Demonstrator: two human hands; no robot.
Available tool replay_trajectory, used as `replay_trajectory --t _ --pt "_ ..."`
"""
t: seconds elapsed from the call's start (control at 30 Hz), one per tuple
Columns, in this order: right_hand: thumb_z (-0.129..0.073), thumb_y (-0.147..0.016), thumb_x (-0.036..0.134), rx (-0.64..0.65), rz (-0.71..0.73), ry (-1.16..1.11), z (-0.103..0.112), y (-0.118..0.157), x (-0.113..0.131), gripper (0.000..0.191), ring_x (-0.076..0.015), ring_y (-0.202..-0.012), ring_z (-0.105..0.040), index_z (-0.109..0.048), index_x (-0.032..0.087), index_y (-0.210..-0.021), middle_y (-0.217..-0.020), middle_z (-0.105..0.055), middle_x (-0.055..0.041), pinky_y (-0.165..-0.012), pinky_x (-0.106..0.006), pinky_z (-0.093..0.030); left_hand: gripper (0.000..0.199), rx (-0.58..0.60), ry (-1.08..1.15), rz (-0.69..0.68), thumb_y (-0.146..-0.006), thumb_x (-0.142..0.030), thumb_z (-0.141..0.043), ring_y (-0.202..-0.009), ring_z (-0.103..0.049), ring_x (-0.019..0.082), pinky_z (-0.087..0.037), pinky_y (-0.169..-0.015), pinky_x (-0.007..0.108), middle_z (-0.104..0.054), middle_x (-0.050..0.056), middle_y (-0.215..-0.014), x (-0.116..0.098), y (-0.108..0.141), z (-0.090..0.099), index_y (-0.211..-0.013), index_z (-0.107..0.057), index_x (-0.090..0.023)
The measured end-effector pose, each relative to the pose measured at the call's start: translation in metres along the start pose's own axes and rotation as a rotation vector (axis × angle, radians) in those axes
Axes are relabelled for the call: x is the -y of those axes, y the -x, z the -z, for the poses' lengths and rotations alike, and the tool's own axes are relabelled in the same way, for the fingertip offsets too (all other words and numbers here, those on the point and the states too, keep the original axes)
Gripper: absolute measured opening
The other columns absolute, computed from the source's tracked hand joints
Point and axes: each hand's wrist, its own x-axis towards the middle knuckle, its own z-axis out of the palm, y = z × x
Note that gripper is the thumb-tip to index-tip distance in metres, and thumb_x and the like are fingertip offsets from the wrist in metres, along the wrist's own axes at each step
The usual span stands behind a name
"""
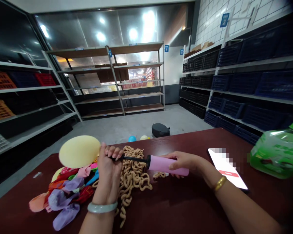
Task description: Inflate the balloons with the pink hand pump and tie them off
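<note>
A pink hand pump with a black rod lies across the middle, above the dark red table. My left hand is closed round the handle end of the rod, which is pulled out of the barrel. Fingers of my right hand wrap round the pink barrel. A pale yellow inflated balloon rests just beyond and left of my left hand; its neck is hidden. Flat balloons in several colours are heaped left of my left wrist. Tan curly strands lie in a pile beneath the pump.
On the table, a phone and a green bottle stand or lie to the right. A dark bag and a blue balloon are beyond the far edge. Shelves with crates line the room's sides.
</note>
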Motion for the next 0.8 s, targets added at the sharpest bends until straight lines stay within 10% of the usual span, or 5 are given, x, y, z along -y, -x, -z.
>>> replay_trajectory --t 0.37,0.8 --pt "-0.075 -0.070 0.036 -0.007 -0.035 -0.022 0.018 0.014 0.003 0.069 -0.0109 -0.056 -0.061 -0.052 0.022 -0.134 -0.084 -0.068 -0.0041 -0.044 -0.018 -0.048 0.047 0.001 0.030 -0.026 -0.079 -0.024 -0.067 -0.035 -0.036 0.005 -0.028 -0.037 0.019 -0.033 -0.009 -0.042 0.005 -0.006 0.011 -0.060 -0.024 -0.019" --pt "-0.071 -0.075 0.042 -0.025 0.043 -0.099 -0.026 -0.014 0.003 0.073 -0.0081 -0.052 -0.058 -0.043 0.028 -0.140 -0.094 -0.069 -0.0052 -0.041 -0.015 -0.041 0.042 -0.055 -0.077 0.076 -0.085 -0.035 -0.062 -0.033 -0.028 0.005 -0.021 -0.035 0.020 -0.028 -0.008 -0.043 0.059 0.031 -0.022 -0.059 -0.033 -0.018"
